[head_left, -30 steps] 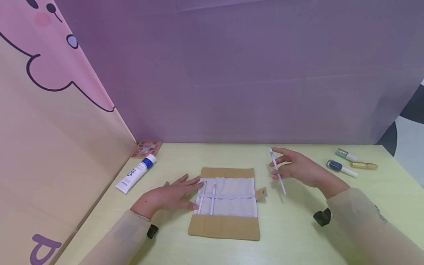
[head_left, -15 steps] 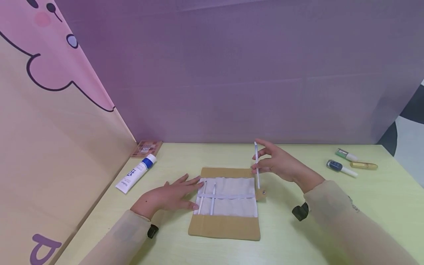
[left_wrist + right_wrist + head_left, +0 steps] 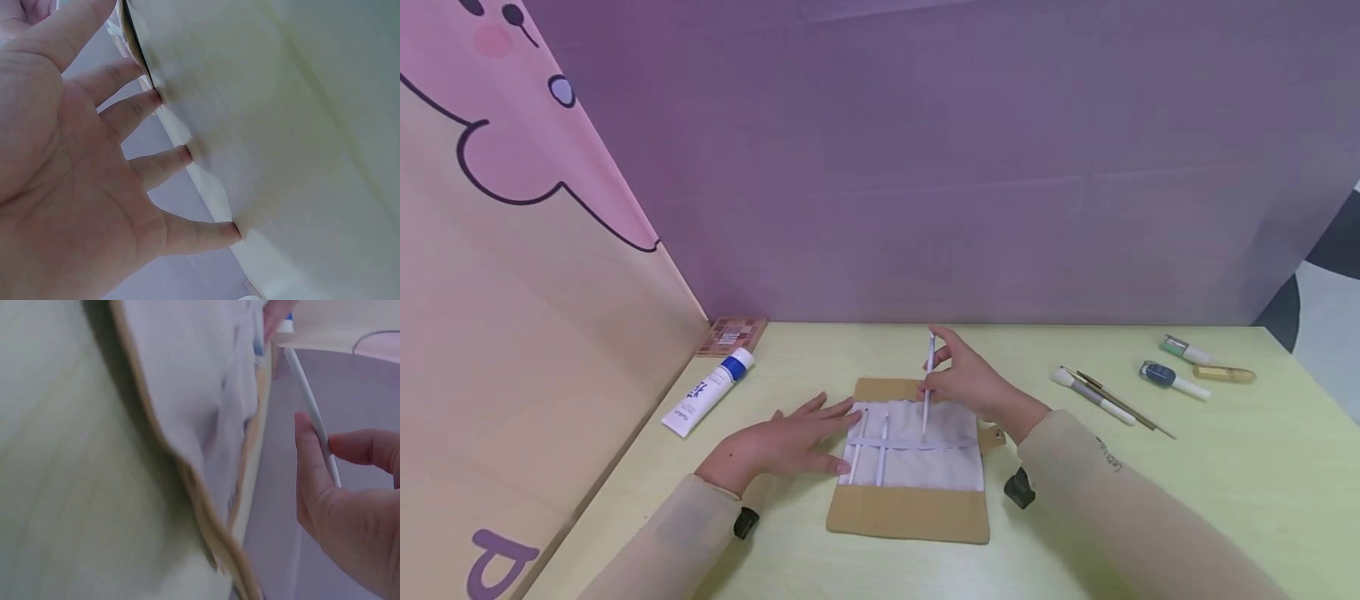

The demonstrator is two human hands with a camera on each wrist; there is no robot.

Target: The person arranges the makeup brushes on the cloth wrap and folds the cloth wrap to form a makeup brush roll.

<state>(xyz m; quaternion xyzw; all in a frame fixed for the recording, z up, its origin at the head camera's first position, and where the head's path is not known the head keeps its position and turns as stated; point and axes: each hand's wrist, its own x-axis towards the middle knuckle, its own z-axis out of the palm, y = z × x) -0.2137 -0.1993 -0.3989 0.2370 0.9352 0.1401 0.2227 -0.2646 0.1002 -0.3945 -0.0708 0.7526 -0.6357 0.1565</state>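
Observation:
A brown fabric roll-up case (image 3: 910,514) lies unrolled on the table, its pale lining crossed by an elastic band (image 3: 951,445). Two slim white sticks (image 3: 882,467) are tucked under the band on the left side. My left hand (image 3: 790,442) rests on the case's left edge with fingers spread; its palm fills much of the left wrist view. Above the right half of the lining, my right hand (image 3: 966,383) pinches a thin white stick (image 3: 927,408) between thumb and fingers. The stick points down, its lower end right at the band. The right wrist view shows this same white stick (image 3: 310,400).
Several brushes (image 3: 1093,396) lie to the right. Beyond them are a dark blue nail polish bottle (image 3: 1159,374), a green one (image 3: 1183,350) and a golden tube (image 3: 1223,375). A white squeeze tube (image 3: 707,392) and a palette (image 3: 732,336) lie at left.
My right hand has carried the white stick leftward, from beside the case to over its lining. The brushes at right have come out from behind my arm. My left hand has stayed put.

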